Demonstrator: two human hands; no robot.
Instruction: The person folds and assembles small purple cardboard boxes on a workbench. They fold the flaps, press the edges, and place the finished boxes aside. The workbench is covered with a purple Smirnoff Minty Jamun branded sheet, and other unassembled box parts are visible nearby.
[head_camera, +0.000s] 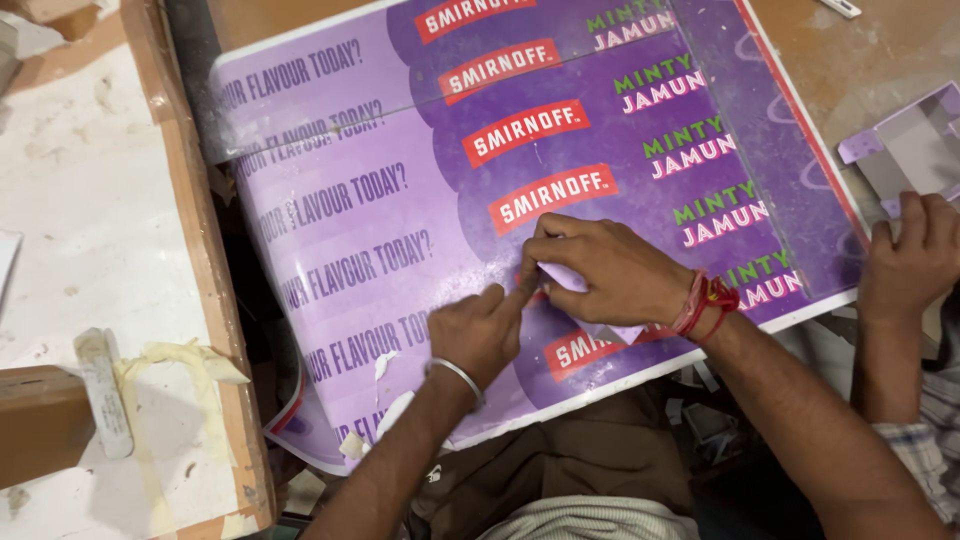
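Pinching, with the fingers (560, 235) of the right hand (610, 270), a small pale strip (568, 277) lying on the big purple printed sheet (400, 200), right of the sheet's middle and toward its near edge. Closing thumb and fingertips on the strip's left end and lifting it slightly off the print. Pressing down with the left hand (475, 335), index fingertip (518, 290) stretched out and touching the sheet just beside the strip, remaining fingers curled in and holding nothing.

Keeping to the head view: lying loose near the sheet's near left corner, white peeled scraps (385, 365); resting at the far right, a co-worker's hand (915, 250) just beside a pale folded box (915, 140) on the wooden bench (880, 50); sitting at the left, a white board (80, 200) with a yellowish tape strip (150, 370).

Judging the risks: possibly tearing or creasing the strip by pulling unevenly with so small a grip; possibly scuffing or lifting the print by dragging the left fingertip; possibly shifting the whole sheet, apparently overhanging the near edge above the lap, by pressing too hard; possibly catching loose scraps underneath.
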